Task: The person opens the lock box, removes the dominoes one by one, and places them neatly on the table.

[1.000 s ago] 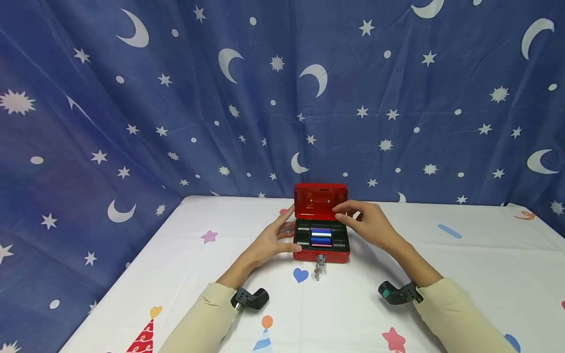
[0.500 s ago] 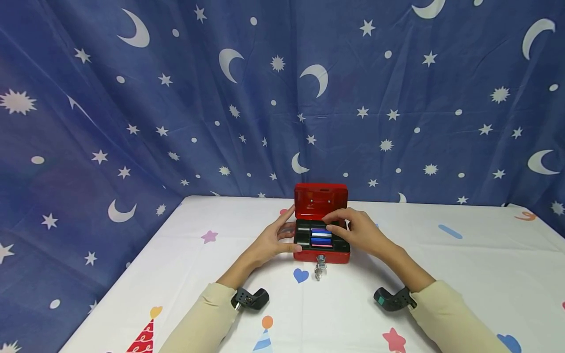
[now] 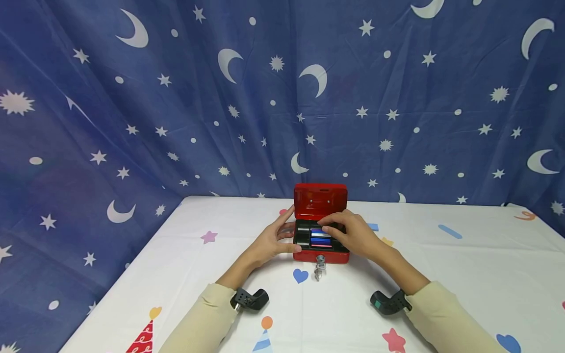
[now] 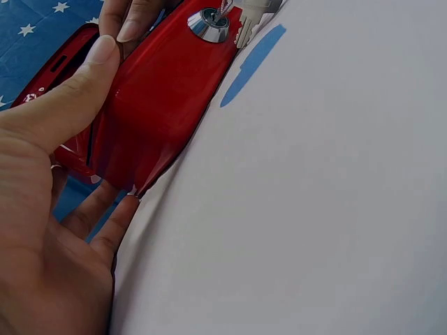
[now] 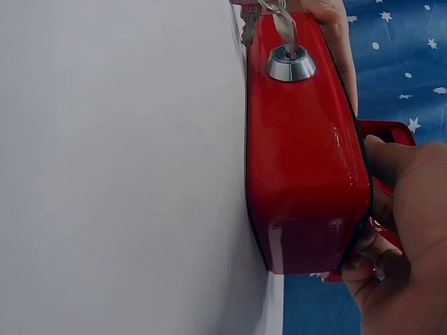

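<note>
OK, red box (image 3: 307,255) toward far side of white table (image 3: 463,274), lid (image 3: 320,202) raised. Best brace with left hand (image 3: 267,243) as posed: fingers spread along left wall, thumb on near-left rim. Work the coloured sticks (image 3: 321,241) in the black tray (image 3: 303,239) lightly, clear of the lid. Right hand (image 3: 359,235) knuckles-up over tray's right side, with bent thumb and index close together; can't tell if pinching anything

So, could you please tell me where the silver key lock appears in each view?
Head: the silver key lock is below and right of centre, on the front of the red cash box.
Left wrist: near the top edge, about midway across.
Right wrist: upper part, right of centre.
Shared landmark: the keys dangling from it.
</note>
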Motion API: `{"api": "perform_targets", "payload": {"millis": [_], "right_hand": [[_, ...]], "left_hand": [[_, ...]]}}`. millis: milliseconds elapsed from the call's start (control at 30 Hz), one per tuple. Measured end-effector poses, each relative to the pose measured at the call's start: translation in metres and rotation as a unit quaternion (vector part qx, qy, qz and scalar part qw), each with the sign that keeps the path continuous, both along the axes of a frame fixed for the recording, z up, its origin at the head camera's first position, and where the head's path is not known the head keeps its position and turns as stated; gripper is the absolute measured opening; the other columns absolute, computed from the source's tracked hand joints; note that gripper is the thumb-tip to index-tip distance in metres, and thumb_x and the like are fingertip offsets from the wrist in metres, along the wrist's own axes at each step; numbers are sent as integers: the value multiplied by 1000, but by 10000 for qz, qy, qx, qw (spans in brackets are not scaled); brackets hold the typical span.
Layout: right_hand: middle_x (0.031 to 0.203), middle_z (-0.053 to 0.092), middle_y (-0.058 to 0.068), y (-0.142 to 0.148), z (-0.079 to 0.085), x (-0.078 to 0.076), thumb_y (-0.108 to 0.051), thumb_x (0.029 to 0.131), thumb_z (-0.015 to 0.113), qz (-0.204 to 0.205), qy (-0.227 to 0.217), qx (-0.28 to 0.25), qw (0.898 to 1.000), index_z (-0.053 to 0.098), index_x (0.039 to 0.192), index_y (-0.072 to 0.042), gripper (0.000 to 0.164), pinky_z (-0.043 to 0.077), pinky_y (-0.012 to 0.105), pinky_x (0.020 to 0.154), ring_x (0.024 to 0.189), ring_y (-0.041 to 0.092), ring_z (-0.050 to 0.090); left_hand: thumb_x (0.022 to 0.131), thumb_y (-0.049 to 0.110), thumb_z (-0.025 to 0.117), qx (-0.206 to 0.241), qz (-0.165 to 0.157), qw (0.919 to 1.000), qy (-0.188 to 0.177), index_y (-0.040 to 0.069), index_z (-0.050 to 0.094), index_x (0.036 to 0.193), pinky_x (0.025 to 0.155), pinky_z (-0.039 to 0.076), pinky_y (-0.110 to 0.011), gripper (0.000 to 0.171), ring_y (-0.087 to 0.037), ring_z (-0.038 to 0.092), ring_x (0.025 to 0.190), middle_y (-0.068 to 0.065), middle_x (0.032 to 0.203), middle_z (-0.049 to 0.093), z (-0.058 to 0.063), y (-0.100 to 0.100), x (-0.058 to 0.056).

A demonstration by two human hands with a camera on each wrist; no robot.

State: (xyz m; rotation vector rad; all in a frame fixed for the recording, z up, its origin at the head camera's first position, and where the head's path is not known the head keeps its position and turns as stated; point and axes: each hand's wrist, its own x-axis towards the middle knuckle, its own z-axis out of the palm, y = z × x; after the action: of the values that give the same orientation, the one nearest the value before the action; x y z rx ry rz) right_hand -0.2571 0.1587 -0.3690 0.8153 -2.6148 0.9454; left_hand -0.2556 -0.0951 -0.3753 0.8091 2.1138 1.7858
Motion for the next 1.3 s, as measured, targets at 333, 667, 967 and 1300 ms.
{"api": "perform_targets", "payload": {"millis": [333,667,967,1300], "right_hand": [[99,64,0,-1,-1,1,-19,88,70,-49,-93,155,9998,72,112,-14,25,49,35,75,88,18,52],[99,63,-1,-1,-3,1,-18,88,70,-6,-81,370,9993,72,113,-16,25,48,33,75,90,17,51],[97,62,0,-1,-3,1,-16,89,69,-26,-133,400,9991,72,114,-16,25,48,32,72,87,17,49],[96,61,0,-1,-1,2,-15,87,71,-54,-179,357,9992,73,112,-16,26,48,32,73,87,17,50]], "left_hand": [[81,3,73,-88,-15,10000,-40,22,13,155,104,37,-50,97,-42,41,127,-25,147,34,1,0,0],[81,2,74,-63,-2,10000,-29,21,14,155,103,37,-51,97,-43,41,126,-25,147,34,2,-1,1],[81,2,73,-82,-32,10000,-16,21,13,155,103,37,-50,97,-42,41,127,-24,147,34,2,-1,0],[81,2,73,-87,-33,10000,-34,21,13,155,103,37,-49,97,-42,41,127,-24,147,34,2,0,0]]}}
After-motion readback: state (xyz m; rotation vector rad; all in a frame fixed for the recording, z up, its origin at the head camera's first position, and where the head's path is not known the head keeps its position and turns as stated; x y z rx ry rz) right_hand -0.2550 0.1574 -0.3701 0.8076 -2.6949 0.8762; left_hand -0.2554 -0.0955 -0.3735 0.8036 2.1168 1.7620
